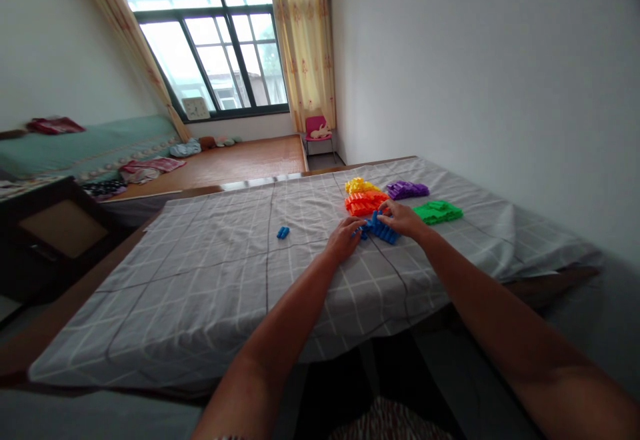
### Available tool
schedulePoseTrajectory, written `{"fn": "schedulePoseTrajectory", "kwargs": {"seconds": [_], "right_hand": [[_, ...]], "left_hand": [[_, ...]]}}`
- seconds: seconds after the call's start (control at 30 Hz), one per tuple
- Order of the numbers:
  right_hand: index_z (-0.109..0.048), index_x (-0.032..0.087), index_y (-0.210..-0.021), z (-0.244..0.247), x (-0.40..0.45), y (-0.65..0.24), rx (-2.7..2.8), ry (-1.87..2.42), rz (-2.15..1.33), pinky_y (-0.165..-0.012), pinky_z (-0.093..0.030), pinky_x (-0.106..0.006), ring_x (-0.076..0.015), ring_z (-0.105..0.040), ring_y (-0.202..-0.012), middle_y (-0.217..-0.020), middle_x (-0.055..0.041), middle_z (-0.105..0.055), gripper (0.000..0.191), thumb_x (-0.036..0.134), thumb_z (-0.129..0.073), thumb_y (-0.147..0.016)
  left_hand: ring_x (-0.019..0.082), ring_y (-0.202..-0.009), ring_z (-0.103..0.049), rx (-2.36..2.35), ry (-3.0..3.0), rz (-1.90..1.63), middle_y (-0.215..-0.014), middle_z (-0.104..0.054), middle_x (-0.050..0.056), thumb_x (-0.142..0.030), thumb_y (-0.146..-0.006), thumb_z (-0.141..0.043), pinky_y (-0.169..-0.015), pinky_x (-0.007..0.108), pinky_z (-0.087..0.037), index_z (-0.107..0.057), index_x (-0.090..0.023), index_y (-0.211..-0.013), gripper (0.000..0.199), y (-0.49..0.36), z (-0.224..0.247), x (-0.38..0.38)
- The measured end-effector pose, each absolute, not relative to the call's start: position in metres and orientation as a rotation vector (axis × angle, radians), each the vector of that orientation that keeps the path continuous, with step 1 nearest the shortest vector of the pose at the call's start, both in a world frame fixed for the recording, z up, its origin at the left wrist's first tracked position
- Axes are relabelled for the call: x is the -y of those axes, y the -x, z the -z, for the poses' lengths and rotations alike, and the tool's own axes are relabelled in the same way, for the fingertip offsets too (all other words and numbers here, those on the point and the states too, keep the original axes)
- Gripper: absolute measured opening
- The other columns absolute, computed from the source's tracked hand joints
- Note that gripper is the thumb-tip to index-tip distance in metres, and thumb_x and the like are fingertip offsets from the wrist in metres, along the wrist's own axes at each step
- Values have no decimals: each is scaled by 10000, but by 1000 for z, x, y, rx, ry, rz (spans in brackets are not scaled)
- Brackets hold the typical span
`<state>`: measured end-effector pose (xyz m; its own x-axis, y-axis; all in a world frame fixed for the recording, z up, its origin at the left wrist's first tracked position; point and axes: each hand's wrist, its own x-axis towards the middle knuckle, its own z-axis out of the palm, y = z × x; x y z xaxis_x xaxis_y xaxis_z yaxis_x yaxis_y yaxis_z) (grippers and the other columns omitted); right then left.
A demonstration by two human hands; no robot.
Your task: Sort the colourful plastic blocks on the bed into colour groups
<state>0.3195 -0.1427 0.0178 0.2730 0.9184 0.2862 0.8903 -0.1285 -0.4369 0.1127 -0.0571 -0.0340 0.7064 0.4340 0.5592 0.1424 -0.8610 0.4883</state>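
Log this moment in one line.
left hand: at blue pile; right hand: at blue pile; blue pair: apart, on cloth; orange pile: beyond

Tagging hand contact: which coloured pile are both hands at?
The blue pile, between left hand and right hand; orange pile and yellow pile lie beyond, purple pile and green pile farther right.

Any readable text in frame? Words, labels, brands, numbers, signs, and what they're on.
No readable text.
Pale square clock-like object by the window: dark marks, too blurred to read.
Blue pieces at the hands: no lettering visible at this size.
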Motion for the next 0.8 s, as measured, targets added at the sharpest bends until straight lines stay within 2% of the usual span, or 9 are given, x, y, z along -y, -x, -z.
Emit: {"fn": "schedulePoseTrajectory", "kwargs": {"seconds": [0.17, 0.37, 0.6, 0.8], "right_hand": [[-712, 196, -974, -21, 140, -314, 1757, 2032, 43, -791, -482, -267, -193, -672, -881, -956, -70, -739, 227, 352, -591, -862], [-687, 190, -1035, -18, 174, -336, 1658, 2003, 53, -778, -488, -287, -188, -658, -842, -975, -63, -714, 298, 385, -657, -812], [-555, 186, -1232, 20, 194, -342, 1539, 1942, -92, -756, -539, -332, -201, -644, -875, -1236, -123, -592, 684, 317, -819, -615], [-544, 167, -1222, 27, 184, -337, 1436, 1839, -193, -777, -554, -326, -145, -664, -757, -1256, -129, -587, 577, 251, -759, -694]], "left_hand": [[214, -1178, -561, -423, -2549, -960, -1272, -611, 90, -221, -923, -504, -1077, 391, -428, -640, -223, -1252, 357, -111, 34, 58], [209, -1193, -556, -480, -2559, -937, -1289, -609, 79, -239, -936, -491, -1094, 396, -410, -635, -231, -1256, 351, -112, 32, 59], [204, -1162, -578, -618, -2469, -967, -1212, -646, 79, -247, -938, -485, -1069, 388, -435, -683, -217, -1164, 302, -111, 32, 54], [180, -1058, -625, -556, -2419, -906, -1128, -681, 65, -157, -890, -504, -979, 369, -508, -693, -221, -1125, 308, -112, 40, 54]]}}
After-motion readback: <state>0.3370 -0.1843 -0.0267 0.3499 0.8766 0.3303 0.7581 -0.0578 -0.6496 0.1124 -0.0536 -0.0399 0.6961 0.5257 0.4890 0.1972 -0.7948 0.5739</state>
